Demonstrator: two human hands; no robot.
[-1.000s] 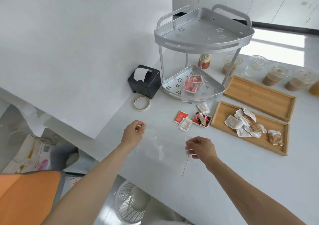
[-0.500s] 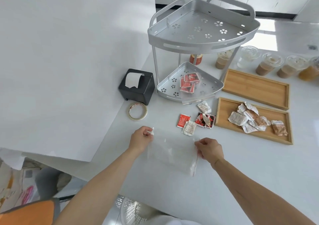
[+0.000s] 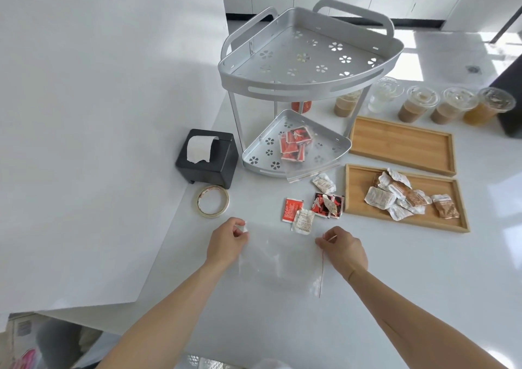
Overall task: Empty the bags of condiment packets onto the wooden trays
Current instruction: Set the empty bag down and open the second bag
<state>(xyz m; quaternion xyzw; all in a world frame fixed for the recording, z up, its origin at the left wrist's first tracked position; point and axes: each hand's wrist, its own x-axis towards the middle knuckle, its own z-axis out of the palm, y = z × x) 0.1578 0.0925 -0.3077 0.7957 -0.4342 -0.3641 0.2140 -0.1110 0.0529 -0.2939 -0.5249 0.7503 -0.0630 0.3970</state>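
An empty clear plastic bag (image 3: 279, 261) with a red zip edge is stretched flat over the white counter. My left hand (image 3: 227, 243) pinches its left corner and my right hand (image 3: 343, 248) pinches its right corner. Just beyond the bag lie loose packets (image 3: 310, 207), red and white. The near wooden tray (image 3: 353, 190) holds a pile of white and brown packets (image 3: 401, 199). The far wooden tray (image 3: 401, 145) holds nothing. Another clear bag of red packets (image 3: 295, 146) sits on the lower shelf of the metal corner rack (image 3: 305, 69).
A black tissue box (image 3: 207, 159) and a tape roll (image 3: 212, 205) sit left of the rack. Several lidded drink cups (image 3: 440, 105) line the back right. The counter edge and a white wall panel run along the left. A basket shows below the counter's near edge.
Both hands moved forward and apart with the clear bag, spreading it flat close to the loose packets. The view tilted toward the rack and trays.
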